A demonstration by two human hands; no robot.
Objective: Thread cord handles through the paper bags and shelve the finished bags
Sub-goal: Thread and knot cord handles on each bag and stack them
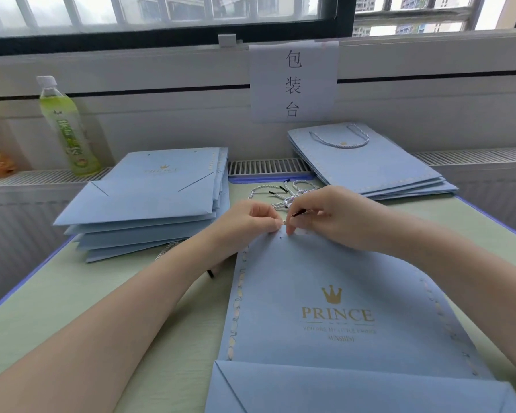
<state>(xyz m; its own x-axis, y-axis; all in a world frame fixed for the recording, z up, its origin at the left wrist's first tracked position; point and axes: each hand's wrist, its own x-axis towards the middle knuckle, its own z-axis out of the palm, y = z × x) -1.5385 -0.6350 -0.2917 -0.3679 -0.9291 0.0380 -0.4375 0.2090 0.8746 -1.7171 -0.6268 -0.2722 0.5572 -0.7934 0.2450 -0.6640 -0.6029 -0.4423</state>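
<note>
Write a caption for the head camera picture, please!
Both hands pinch a cord at the top edge of a blue paper bag.

One head-worn wide view looks forward and down, close above the fingers (276,223), facing the desk (167,293) and window (167,10) beyond.

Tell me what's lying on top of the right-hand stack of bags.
A white twisted cord handle loops across the top bag of the right stack, apparently threaded through it. Its ends cannot be seen, and the lower bags show only their edges.
</note>
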